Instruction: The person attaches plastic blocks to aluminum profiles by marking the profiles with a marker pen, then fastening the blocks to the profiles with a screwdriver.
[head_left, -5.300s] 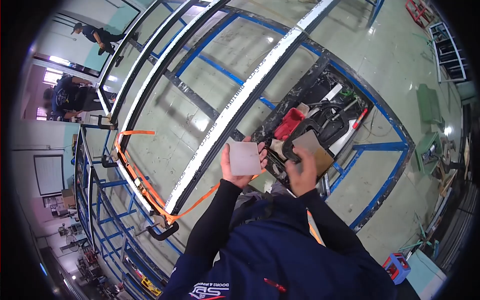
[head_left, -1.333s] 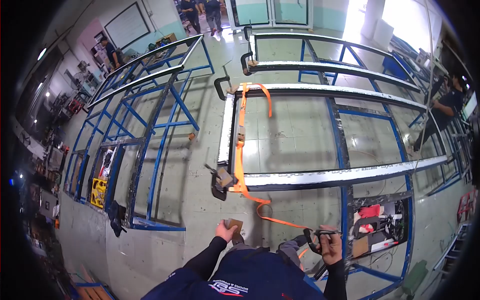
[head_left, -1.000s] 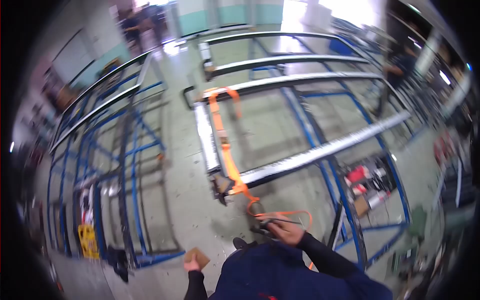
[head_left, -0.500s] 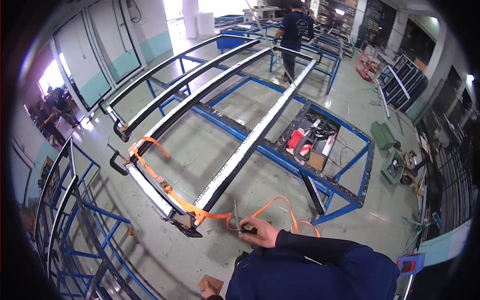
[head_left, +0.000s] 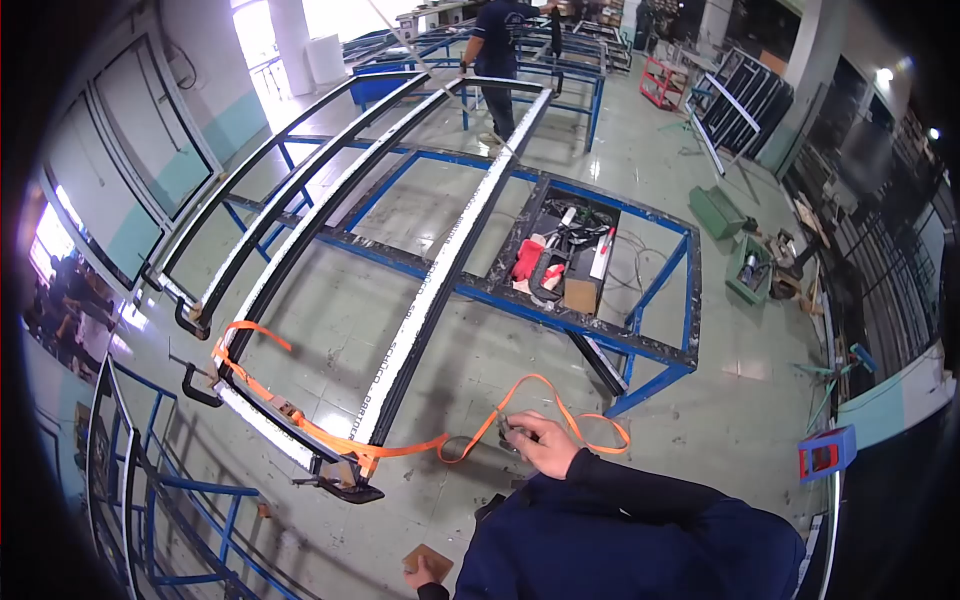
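My right hand, in front of my body, is closed round a G-clamp; only its grey metal part shows, the rest hidden by my fingers and sleeve. At the lower edge, my left hand grips a flat brown wooden block. An orange ratchet strap wraps the near end of a black-and-white profile frame, and its loose tail loops behind my right hand. A black clamp with a wooden piece sits on the frame's near corner. Two more clamps hang at the left ends.
The frame rests on a blue metal stand with a tool tray holding red gloves and tools. Blue racks stand at the lower left. A co-worker stands at the far end. Green boxes lie on the floor at right.
My view has turned right, so the frame and stand appear farther left. The clamp in my right hand has tilted, its rod no longer standing upright. My left hand still holds the wooden block.
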